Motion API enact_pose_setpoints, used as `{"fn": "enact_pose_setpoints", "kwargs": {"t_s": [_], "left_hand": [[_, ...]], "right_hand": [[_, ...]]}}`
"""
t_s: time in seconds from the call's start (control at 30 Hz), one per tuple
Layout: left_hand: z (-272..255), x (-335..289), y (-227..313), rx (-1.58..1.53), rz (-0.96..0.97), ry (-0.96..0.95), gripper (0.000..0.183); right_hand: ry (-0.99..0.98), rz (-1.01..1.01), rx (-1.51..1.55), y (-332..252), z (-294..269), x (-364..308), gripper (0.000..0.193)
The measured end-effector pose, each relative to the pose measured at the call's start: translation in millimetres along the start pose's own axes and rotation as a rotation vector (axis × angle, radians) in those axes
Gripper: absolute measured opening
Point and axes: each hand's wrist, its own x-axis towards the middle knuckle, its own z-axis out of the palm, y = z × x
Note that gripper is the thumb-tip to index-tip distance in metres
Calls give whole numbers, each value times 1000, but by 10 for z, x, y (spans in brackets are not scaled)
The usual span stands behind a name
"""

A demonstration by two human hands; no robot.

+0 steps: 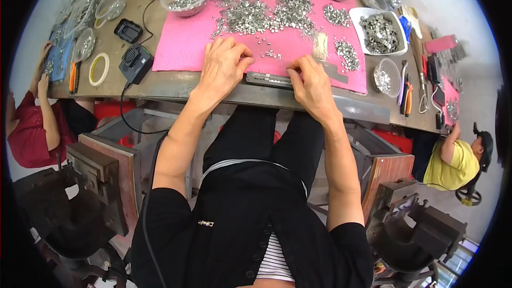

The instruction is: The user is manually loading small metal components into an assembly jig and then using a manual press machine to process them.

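My left hand [225, 65] hovers over the near edge of the pink mat [181, 48], fingers curled, thumb and forefinger close together. Whatever lies between them is too small to make out. At the right end of a dark narrow metal bar [268, 79], my right hand [312, 82] is closed in a pinch; what it grips is hidden. Small silvery pieces sit in a row along the bar, which lies at the table's front edge. Between and beyond my hands a few loose metal pieces [271, 54] are scattered. Farther back spreads a big heap of small metal parts [248, 16].
Tubs of metal parts [186, 1] line the back; a white tray [380, 32] and a small cup [386, 79] stand right. Pliers [408, 96] lie beyond. At left are a black charger [135, 64] and a tape roll [99, 70]. Co-workers [453, 162] sit on both sides.
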Motion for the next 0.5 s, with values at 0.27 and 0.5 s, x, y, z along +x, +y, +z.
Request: {"fn": "enact_pose_setpoints", "kwargs": {"t_s": [0.27,0.5], "left_hand": [[-2,13,59,-73,48,84,9],[43,-183,275,-459,-191,26,6]], "right_hand": [[40,-206,-102,-57,83,-147,14],[82,-304,-186,-74,125,-156,15]]}}
